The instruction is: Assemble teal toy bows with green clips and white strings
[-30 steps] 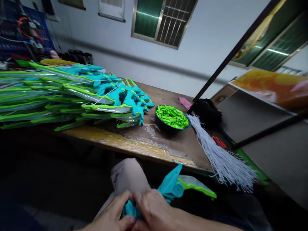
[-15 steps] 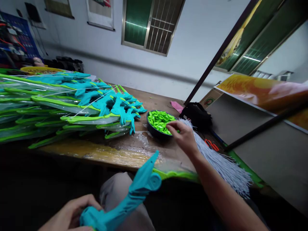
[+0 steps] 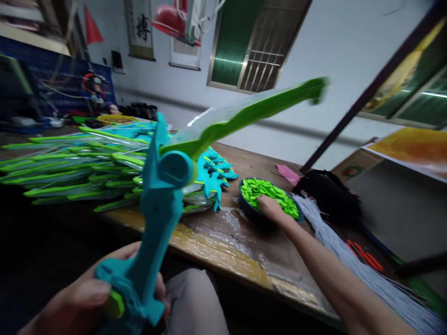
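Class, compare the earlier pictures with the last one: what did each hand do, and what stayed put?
The right hand left the teal toy and went into the bowl of green pieces. The left hand, now alone, swung the toy upright. The toy stack and cord bundle stayed on the table.

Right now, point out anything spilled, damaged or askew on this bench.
The table has a worn, peeling patch at its front edge, near the bowl where the right hand rests. A stray pink scrap lies behind the bowl. Nothing is spilled.
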{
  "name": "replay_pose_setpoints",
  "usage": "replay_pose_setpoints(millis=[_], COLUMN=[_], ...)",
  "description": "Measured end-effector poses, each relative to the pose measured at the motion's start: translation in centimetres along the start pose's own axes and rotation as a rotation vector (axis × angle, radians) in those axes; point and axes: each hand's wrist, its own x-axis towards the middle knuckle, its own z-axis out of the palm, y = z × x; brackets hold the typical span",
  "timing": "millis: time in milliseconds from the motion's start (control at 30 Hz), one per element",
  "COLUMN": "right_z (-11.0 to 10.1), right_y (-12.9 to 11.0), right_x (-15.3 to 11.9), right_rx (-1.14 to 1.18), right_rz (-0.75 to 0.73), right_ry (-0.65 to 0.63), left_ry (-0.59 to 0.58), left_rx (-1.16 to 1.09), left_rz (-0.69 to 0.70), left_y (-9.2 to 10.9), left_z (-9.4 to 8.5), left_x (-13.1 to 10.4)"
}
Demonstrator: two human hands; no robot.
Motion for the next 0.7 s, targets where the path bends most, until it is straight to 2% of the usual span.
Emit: replay_pose_setpoints(millis=[67,133,267,433,500,567,633,700], right_z=[0.0,0.0,-0.3,-1.6,-2.6,-3.7,-4.9,-6.2], right_y=[0.3,0.8,1.7,1.7,0.7,-1.2,-3.9,-7.2], right_x=[0.1,0.3,0.2,-1.2,-2.2,-3.5,-5.4,-8.0], right_rx=[-0.014,-0.02,0.035,0.255,0.387,0.547,0.716,0.857], right_rz=[-0.01,0.004,0.091,0.201,0.213,0.158,0.045,-0.071], right_ry=[0.002,0.02,0.067,0.176,0.243,0.294,0.299,0.264], left_ry=[-0.138,-0.172,-0.104,-0.077,-0.046,0.026,0.072,0.059], left_rx=[-0.097,-0.166,-0.151,-0.201,-0.192,-0.143,-0.088,-0.061], left_rz=[0.07,0.131,0.271,0.388,0.41,0.415,0.42,0.437], left_y=[-0.1,0.2,1.7,2.8,2.2,1.3,0.5,0.1], left_z=[1.7,2.3,1.6,0.4,0.0,-0.3,-0.3,-0.1], left_x=[0.4,0.4,0.2,0.5,0.7,0.9,1.0,1.0])
